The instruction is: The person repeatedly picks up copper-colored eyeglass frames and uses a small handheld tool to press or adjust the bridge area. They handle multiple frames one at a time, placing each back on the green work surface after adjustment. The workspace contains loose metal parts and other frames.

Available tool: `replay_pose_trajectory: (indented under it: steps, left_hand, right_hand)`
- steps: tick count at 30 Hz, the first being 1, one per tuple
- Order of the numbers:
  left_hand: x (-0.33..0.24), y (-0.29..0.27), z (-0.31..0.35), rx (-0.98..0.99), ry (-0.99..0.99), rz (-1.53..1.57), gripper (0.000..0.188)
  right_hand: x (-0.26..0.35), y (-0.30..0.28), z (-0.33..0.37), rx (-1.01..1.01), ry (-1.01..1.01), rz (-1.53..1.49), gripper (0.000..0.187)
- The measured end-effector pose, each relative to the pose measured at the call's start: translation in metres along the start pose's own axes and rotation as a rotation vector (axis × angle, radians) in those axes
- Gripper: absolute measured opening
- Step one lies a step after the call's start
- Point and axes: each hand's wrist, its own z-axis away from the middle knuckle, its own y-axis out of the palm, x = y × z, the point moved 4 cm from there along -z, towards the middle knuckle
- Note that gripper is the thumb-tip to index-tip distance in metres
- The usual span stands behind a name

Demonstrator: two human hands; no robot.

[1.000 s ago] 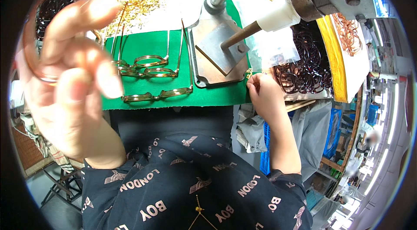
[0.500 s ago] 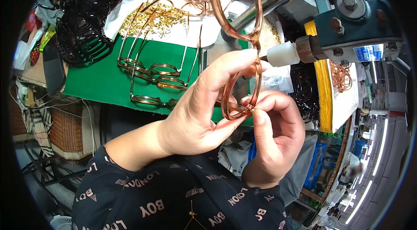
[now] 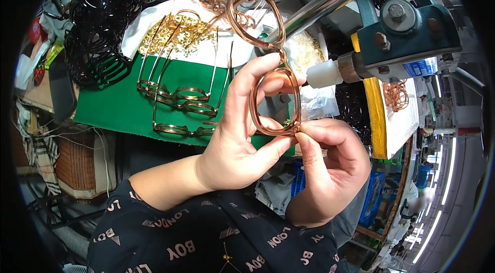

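My left hand (image 3: 232,141) holds a translucent brown eyeglass frame (image 3: 297,105) on end, one round rim above the other. Its fingers wrap around the lower rim near the bridge, and its thumb reaches the bottom corner. At that corner my right hand (image 3: 335,170) pinches with thumb and forefinger, its other fingers curled. Any small part between those fingertips is too small to make out. Just right of the frame's bridge, the white tip (image 3: 324,74) of a dark green machine (image 3: 412,36) points toward it.
Several frames with temples (image 3: 192,93) lie on a green mat (image 3: 108,100). Behind them, small gold-coloured metal pieces (image 3: 180,37) are heaped on white material. Black frames (image 3: 100,20) pile up at the left; brown frames (image 3: 395,96) lie beside a yellow-edged board (image 3: 378,118) at right.
The eyeglass frame has shifted slightly left, and its upper rim has turned and dropped lower in view. Both hands keep hold of it, with the right fingertips still pinched at its bottom corner.
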Motion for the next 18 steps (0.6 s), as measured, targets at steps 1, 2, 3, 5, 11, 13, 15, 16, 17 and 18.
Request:
replay_pose_trajectory:
  steps: [1, 2, 3, 5, 11, 13, 15, 16, 17, 18]
  left_hand:
    - [0.001, 0.002, -0.002, -0.005, -0.033, 0.084, 0.086]
    - [0.001, 0.005, -0.004, -0.004, -0.064, 0.156, 0.088]
    - [0.001, 0.007, -0.005, -0.004, -0.079, 0.173, 0.088]
    - [0.001, 0.011, -0.009, -0.002, -0.110, 0.204, 0.088]
    - [0.013, 0.023, -0.025, -0.032, -0.142, 0.300, 0.087]
    - [0.019, 0.028, -0.031, -0.061, -0.149, 0.341, 0.085]
    - [0.026, 0.033, -0.034, -0.082, -0.116, 0.365, 0.085]
    - [0.029, 0.033, -0.035, -0.102, -0.107, 0.369, 0.085]
    - [0.031, 0.033, -0.037, -0.121, -0.098, 0.372, 0.085]
    - [0.037, 0.036, -0.039, -0.122, -0.075, 0.354, 0.086]
  right_hand:
    - [0.001, -0.003, 0.000, 0.000, 0.005, -0.018, 0.014]
    - [0.001, -0.006, 0.000, -0.003, 0.016, -0.036, 0.015]
    - [0.000, -0.009, -0.001, 0.002, 0.035, -0.086, 0.014]
    - [-0.003, -0.014, -0.004, 0.012, 0.073, -0.188, 0.013]
    - [-0.011, -0.031, -0.012, -0.077, 0.034, -0.233, 0.010]
    - [-0.010, -0.043, -0.014, -0.150, -0.030, -0.220, 0.010]
    - [-0.008, -0.055, -0.019, -0.202, -0.149, -0.250, 0.009]
    - [-0.005, -0.060, -0.023, -0.233, -0.224, -0.208, 0.008]
    - [-0.002, -0.066, -0.028, -0.264, -0.300, -0.166, 0.012]
    - [-0.002, -0.075, -0.033, -0.284, -0.342, -0.144, 0.014]
